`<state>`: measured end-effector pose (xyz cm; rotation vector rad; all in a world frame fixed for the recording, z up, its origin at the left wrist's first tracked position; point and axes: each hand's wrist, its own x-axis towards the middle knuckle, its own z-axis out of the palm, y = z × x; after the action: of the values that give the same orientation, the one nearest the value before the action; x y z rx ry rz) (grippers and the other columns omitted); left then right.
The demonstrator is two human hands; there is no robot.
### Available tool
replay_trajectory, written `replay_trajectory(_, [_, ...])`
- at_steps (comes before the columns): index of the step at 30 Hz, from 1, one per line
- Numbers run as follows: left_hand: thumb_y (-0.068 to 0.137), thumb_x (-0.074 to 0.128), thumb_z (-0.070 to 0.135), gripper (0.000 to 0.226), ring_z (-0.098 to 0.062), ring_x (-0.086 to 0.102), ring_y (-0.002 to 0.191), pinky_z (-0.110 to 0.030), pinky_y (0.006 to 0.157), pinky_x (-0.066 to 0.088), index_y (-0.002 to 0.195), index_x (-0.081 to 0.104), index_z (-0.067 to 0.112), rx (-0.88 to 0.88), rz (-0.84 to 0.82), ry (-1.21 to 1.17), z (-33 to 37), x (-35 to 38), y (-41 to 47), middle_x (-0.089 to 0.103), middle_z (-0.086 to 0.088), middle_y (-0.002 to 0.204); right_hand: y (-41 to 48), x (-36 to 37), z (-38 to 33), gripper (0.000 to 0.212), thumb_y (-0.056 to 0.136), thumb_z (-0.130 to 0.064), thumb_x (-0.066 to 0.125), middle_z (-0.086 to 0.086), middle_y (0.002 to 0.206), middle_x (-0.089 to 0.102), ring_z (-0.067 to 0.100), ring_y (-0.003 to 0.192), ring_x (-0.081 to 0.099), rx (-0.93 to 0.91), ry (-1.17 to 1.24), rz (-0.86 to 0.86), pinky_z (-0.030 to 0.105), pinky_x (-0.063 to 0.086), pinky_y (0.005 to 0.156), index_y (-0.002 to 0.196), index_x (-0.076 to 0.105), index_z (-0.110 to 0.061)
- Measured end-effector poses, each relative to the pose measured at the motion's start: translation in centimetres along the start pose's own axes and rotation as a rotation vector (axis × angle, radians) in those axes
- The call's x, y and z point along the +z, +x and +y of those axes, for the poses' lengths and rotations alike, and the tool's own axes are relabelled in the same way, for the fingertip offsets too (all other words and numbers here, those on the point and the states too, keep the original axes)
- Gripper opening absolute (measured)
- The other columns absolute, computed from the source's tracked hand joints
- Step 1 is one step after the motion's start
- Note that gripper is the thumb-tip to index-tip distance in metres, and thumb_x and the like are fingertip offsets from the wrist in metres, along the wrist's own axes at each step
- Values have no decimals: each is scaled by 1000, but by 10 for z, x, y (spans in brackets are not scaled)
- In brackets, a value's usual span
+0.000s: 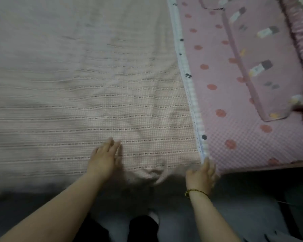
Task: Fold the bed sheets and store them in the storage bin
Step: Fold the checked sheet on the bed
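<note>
- Right hand [202, 173] sits at the near corner of the beige sheet [77, 75], right by its white trim [185, 70]. It's blurred, so I cannot tell if it pinches or only presses.
- Left hand [104, 158] lies flat on the sheet, fingers straight, holding nothing.
- The sheet is spread over the bed and bunched between the 2 hands, so those wrinkles could get folded in.
- Farther right, the pink dotted cover [217, 55] could drag along with the corner.
- No storage bin in view.

The beige woven bed sheet with dashed stripes [94, 102] blurs toward its far side and runs off the top and left edges. The right hand [201, 173] at its near right corner is motion-blurred; whether its grip pinches the cloth is unclear. The pink dotted quilted cover [234, 119] is cut off at the right.
</note>
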<state>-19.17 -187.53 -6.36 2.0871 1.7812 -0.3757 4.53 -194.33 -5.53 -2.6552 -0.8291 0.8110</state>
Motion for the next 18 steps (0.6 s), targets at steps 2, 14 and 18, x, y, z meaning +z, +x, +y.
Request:
replay_trajectory(2, [99,31,34,56,-18,16,143,-27,113,15,149,7,22,-97,19,-44,-44,-4,-4,0,-5,157,-13,25,-50,67,93,-24,45,6,156,-2,25,143,4,-197,-128,-105,37,7,115,148,8,-20])
replay_trajectory(14, [56,-10,74,108,-20,4,145,-35,115,0,148,13,23,-424,75,-202,-369,20,-22,3,-5,157,-189,294,-288,68,96,-48,27,9,154,-19,25,143,-15,-953,-675,-501,43,-14,112,147,-11,-25])
replay_trajectory(18, [56,-8,90,123,-32,19,141,-35,110,2,143,34,14,-574,233,-281,-490,18,-27,21,-16,152,-223,357,-321,70,93,-58,15,8,152,-25,25,141,-20,-883,-762,-434,50,-15,111,144,-21,-25])
